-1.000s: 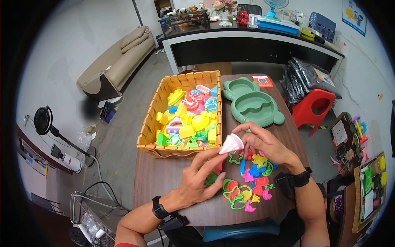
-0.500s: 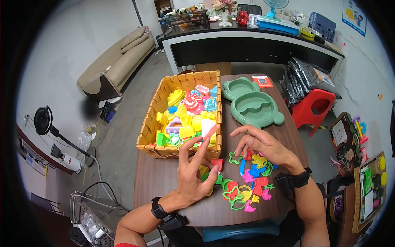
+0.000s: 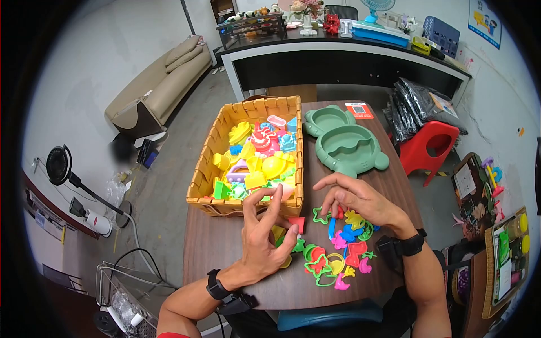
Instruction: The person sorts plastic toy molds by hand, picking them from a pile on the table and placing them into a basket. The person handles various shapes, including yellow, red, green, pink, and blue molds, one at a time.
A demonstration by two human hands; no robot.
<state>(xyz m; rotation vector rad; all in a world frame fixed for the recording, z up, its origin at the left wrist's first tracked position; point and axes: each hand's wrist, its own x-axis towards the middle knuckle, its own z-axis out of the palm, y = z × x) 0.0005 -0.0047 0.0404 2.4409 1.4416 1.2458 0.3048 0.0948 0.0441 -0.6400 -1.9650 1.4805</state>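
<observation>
My left hand [image 3: 264, 239] is raised at the near right corner of the woven basket [image 3: 205, 149], its fingers apart with nothing between them. The basket holds many colourful plastic toy pieces, among them a yellow dome [image 3: 274, 167] and a purple handled piece [image 3: 237, 172]. A blurred whitish-pink piece [image 3: 286, 190] is just past my left fingertips, inside the basket. Under that hand, a red piece [image 3: 297, 224] and some yellow and green ones lie partly hidden. My right hand [image 3: 360, 197] hovers open, fingers loosely bent, above loose plastic cutters including a green star [image 3: 321, 216].
A green divided plate [image 3: 349, 135] lies at the back right of the brown table [image 3: 225, 253], beside a red-and-white card [image 3: 359, 111]. A red chair [image 3: 431, 147] bearing black plastic packages stands to the right. A blue seat edge [image 3: 329, 316] shows at the front.
The whitish-pink piece at my left fingertips has been let go and has dropped lower into the basket. My left fingers have shifted slightly; my right hand has barely moved.
</observation>
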